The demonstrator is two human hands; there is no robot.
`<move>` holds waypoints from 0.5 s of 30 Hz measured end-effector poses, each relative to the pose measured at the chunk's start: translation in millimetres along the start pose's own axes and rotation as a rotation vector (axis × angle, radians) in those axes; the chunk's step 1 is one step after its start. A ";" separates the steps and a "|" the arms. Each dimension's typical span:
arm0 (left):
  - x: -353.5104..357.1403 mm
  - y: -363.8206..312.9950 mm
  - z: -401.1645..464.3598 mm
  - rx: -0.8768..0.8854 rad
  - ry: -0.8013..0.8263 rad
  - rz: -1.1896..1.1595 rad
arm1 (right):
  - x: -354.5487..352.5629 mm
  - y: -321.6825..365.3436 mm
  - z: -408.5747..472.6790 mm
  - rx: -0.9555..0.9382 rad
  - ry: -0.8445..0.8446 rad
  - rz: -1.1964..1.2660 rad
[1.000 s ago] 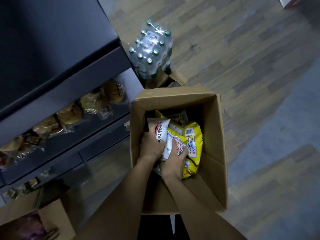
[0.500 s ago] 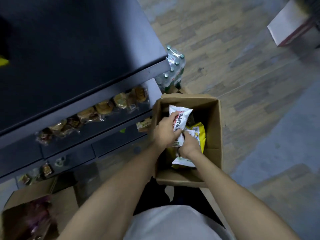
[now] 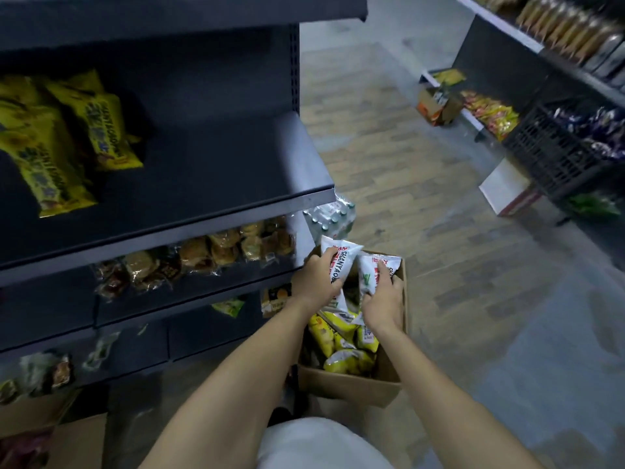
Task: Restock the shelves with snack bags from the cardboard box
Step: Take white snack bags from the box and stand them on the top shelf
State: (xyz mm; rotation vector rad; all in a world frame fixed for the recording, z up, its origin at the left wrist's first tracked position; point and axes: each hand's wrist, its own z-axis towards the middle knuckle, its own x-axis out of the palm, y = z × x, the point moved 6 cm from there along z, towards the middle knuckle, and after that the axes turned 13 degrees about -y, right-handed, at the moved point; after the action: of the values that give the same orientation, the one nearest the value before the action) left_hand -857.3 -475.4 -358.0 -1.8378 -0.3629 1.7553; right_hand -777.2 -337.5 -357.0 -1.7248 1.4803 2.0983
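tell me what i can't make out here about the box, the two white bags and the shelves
Head view only:
- Cardboard box: how many yellow bags it holds; both forearms and the white bags cover much of the inside.
- White bags in left hand and right hand: printing partly covered by the fingers, small text blurred.
- Yellow bags on the shelf: cut off by the left edge.
- Far shelf goods: too small and blurred to identify.

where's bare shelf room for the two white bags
The dark shelf is bare from the yellow bags at its left to its right edge. The shelf below is crowded with wrapped pastries. Left hand and right hand each grip a white bag over the cardboard box.
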 end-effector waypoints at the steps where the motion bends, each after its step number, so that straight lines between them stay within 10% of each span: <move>1: -6.1 -3.5 -4.7 -0.006 -0.015 0.027 | -7.7 3.4 -1.0 -0.023 -0.006 0.007; 15: -145.6 -1.0 -81.1 -0.245 -0.457 0.248 | -33.4 100.6 -61.2 -0.359 0.065 0.274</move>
State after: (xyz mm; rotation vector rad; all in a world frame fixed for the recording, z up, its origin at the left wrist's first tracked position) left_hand -792.9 -572.9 -239.1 -1.6809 -0.5661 2.4009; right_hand -776.7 -416.5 -263.5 -1.8002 1.5057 2.6095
